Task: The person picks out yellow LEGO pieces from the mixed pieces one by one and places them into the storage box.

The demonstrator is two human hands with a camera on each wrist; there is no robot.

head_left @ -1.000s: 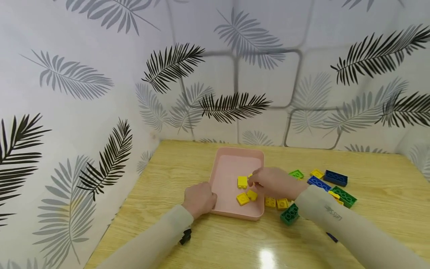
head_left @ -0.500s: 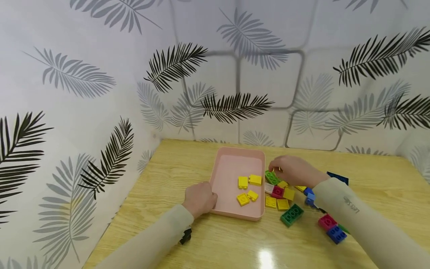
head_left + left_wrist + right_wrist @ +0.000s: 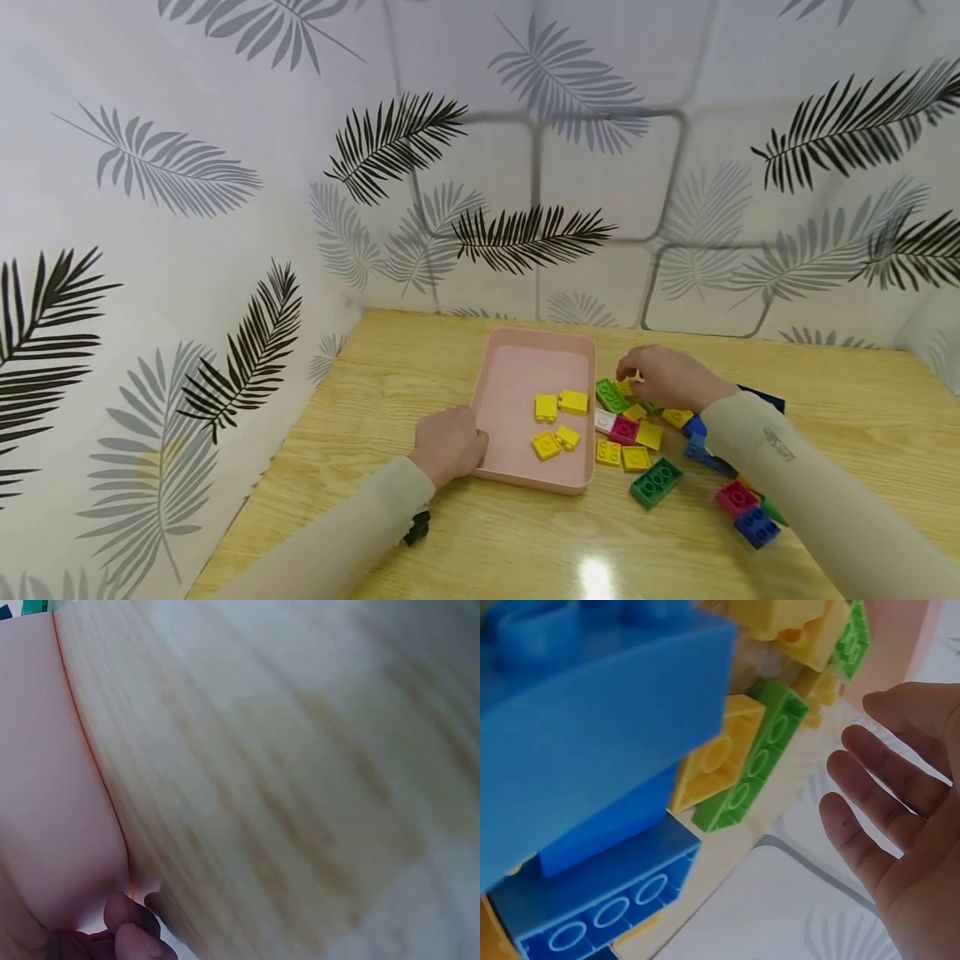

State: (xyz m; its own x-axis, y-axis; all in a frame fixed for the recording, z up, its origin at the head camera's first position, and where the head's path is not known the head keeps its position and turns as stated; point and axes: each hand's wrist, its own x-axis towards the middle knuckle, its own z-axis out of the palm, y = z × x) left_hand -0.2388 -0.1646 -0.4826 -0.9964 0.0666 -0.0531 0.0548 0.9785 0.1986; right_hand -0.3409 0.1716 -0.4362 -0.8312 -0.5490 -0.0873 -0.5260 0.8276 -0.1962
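Observation:
A shallow pink tray [image 3: 498,476] lies on the wooden table, with several yellow toy bricks [image 3: 546,407] in its right half. At the tray's front left corner my left hand [image 3: 448,443] grips the rim; its curled fingertips [image 3: 133,924] show against the tray wall in the left wrist view. My right hand [image 3: 670,379] is over the back of the loose brick pile, right of the tray. Its fingers are loosely bent and apart in the right wrist view, holding nothing. Close to its fingertips are a yellow brick [image 3: 623,387] and a light green brick [image 3: 611,397].
Loose bricks spread right of the tray: a magenta brick [image 3: 624,430], a dark green brick [image 3: 656,482], a blue brick [image 3: 757,527] and several others. My right sleeve [image 3: 795,458] covers part of the pile. A leaf-patterned curtain [image 3: 525,167] hangs behind the table [image 3: 405,358].
My right hand has let go of a yellow brick inside the tray and moved right, over the loose bricks. My left hand has stayed at the tray's corner.

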